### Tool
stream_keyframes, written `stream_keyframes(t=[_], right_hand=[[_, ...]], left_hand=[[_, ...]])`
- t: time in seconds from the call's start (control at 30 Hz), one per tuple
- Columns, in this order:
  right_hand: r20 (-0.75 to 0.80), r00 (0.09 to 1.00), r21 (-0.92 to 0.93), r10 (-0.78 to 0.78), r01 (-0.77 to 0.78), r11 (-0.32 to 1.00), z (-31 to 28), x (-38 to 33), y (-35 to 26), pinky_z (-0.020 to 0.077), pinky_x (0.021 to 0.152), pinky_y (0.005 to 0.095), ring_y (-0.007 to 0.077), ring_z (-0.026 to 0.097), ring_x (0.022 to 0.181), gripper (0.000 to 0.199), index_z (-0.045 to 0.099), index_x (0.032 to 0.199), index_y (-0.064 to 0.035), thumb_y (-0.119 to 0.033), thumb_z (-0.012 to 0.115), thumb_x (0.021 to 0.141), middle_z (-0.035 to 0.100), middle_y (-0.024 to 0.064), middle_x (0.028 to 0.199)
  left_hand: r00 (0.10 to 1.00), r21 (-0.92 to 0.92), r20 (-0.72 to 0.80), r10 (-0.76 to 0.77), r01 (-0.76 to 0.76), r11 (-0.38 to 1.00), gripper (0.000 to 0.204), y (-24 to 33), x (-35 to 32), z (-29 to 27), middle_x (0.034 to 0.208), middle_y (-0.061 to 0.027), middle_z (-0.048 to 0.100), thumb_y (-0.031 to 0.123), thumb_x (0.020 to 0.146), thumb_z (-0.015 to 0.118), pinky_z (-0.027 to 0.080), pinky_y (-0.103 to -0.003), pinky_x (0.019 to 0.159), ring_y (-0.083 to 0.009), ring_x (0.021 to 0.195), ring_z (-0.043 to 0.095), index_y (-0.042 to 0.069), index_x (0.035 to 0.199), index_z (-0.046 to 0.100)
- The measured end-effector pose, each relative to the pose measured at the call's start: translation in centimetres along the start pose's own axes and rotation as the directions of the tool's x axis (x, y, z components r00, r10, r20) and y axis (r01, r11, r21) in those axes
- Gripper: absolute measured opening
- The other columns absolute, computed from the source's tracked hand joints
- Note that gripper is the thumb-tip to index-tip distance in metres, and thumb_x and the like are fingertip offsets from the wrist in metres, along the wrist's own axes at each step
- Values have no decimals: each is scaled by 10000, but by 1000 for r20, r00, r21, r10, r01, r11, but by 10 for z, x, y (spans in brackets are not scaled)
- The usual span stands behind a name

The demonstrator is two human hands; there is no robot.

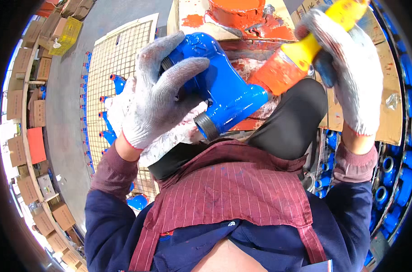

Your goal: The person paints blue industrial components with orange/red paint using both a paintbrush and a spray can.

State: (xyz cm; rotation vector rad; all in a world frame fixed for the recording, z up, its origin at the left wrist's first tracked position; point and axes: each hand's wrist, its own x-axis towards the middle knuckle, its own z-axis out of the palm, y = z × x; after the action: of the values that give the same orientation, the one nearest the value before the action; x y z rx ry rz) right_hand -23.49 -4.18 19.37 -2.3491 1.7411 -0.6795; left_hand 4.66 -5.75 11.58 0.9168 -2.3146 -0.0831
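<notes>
My left hand, in a white knit glove, grips a glossy blue pipe fitting in front of my lap. One bare threaded end of the fitting points down toward me. My right hand, gloved and paint-stained, is closed around the yellow handle of a paintbrush. The brush's bristles are coated orange-red and meet the right end of the blue fitting. Beyond it, an orange-red paint tub rests on a paint-spattered board.
To the left, a wire mesh rack carries several blue fittings with red ends. Shelves of cardboard boxes line the far left, near a yellow crate. More blue parts sit on racks at right, beside a cardboard sheet.
</notes>
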Motion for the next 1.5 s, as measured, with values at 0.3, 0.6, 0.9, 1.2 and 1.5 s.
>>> stream_keyframes(t=[0.3, 0.6, 0.9, 1.2, 1.5], right_hand=[[-158, 934, 675, 320, -134, 726, 53, -13, -4, 363, 987, 359, 216, 523, 1074, 231, 625, 992, 1, -191, 540, 896, 613, 112, 1040], [-342, 939, 491, -45, 220, 843, 81, -39, 18, 319, 1058, 528, 269, 582, 969, 204, 600, 975, -4, -140, 650, 831, 626, 103, 950], [-371, 912, 685, -175, 396, 611, 41, -20, 75, 465, 906, 376, 290, 618, 971, 222, 632, 879, -41, -111, 755, 709, 647, 113, 931], [-339, 873, 541, -351, 486, 686, 33, 21, 14, 412, 922, 475, 271, 600, 811, 207, 605, 861, -41, -169, 728, 756, 619, 77, 804], [-241, 942, 794, 232, 53, 605, 83, 110, 58, 444, 593, 201, 73, 544, 641, 115, 611, 985, -22, -100, 603, 901, 621, 27, 839]], left_hand=[[600, -797, 272, -752, 579, 173, 744, 29, -25, 65, 1161, -115, 517, 143, 678, 832, 465, -333, 909, -203, 1047, 539, 23, 1272, 399], [381, -395, 893, -240, 406, -824, 658, 63, -7, 26, 1326, -95, 473, 453, 903, 572, 455, -464, 962, -262, 1132, 540, 116, 1408, 319], [405, -227, 902, -148, 154, -961, 583, 65, -81, 56, 1247, -107, 573, 514, 930, 475, 524, -493, 814, -299, 1049, 604, 132, 1364, 404], [654, -22, 756, 1, 26, -999, 670, 27, -77, 50, 1234, -147, 581, 538, 857, 581, 484, -486, 915, -303, 1066, 591, 98, 1344, 446], [714, -895, 257, -651, -79, -439, 716, -45, -40, -29, 1320, -109, 506, 520, 823, 633, 418, -448, 1004, -240, 1207, 496, 97, 1362, 429]])
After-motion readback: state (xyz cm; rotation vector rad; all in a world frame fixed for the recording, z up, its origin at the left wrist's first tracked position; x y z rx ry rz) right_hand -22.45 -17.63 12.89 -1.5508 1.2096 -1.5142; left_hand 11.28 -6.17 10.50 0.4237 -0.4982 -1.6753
